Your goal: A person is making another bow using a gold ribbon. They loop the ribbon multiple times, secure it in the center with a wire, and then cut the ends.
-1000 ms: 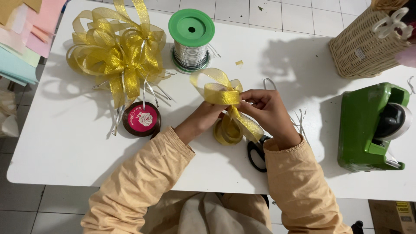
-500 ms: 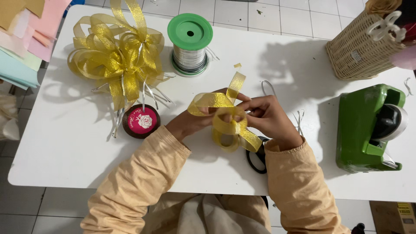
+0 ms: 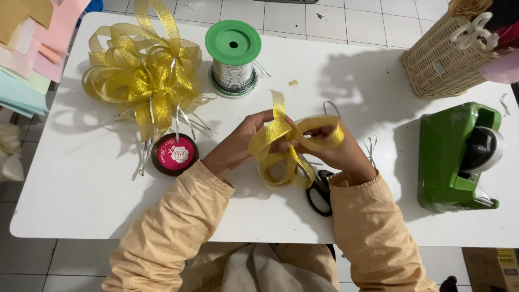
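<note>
Both hands hold a gold mesh ribbon point(image 3: 281, 143) folded into loops above the white table point(image 3: 81, 184). My left hand point(image 3: 243, 140) pinches the loops at the middle from the left. My right hand point(image 3: 332, 148) grips the right loop, fingers wrapped in the ribbon. One ribbon end sticks upward, and a lower loop hangs toward the table edge. Black scissors point(image 3: 320, 194) lie just under my right wrist.
A pile of finished gold bows point(image 3: 143, 78) lies at back left, with a pink round tin point(image 3: 174, 154) in front. A green spool of silver wire point(image 3: 233, 57) stands behind my hands. At right are a green tape dispenser point(image 3: 451, 157) and wicker basket point(image 3: 443, 57). Coloured paper sheets point(image 3: 27, 48) overhang the left edge.
The ribbon loops have been reshaped: a new loop now spreads right over my right hand and one end points up. Both hands shifted slightly away from me.
</note>
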